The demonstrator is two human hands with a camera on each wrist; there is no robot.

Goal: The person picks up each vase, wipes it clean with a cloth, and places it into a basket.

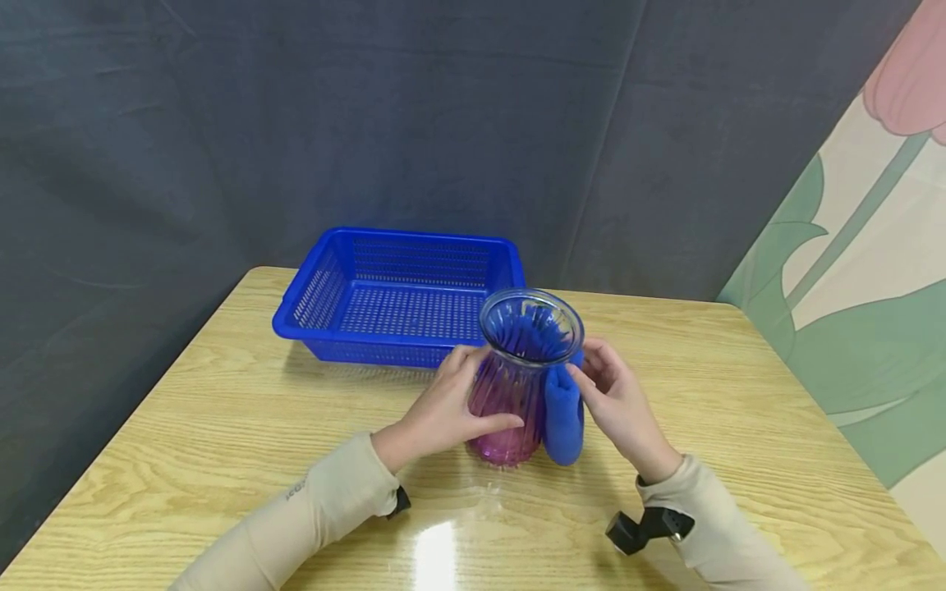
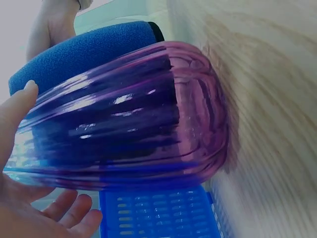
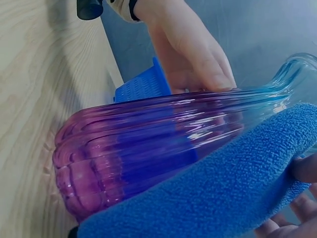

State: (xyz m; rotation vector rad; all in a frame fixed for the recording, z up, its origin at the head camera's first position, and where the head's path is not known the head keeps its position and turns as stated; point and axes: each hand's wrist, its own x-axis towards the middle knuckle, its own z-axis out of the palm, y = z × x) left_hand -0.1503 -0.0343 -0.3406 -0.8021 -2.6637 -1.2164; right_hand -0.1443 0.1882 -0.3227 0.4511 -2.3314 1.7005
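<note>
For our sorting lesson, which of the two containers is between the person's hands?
The ribbed vase, pink below and bluish above, between the left hand and right hand; the blue basket sits farther back.

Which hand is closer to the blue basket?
Left. The left hand is just in front of the blue basket, near its right end, holding the vase. The right hand is farther right, past the vase, at the blue cloth.

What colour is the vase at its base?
The base is see-through pink; the left wrist view shows it best.
</note>
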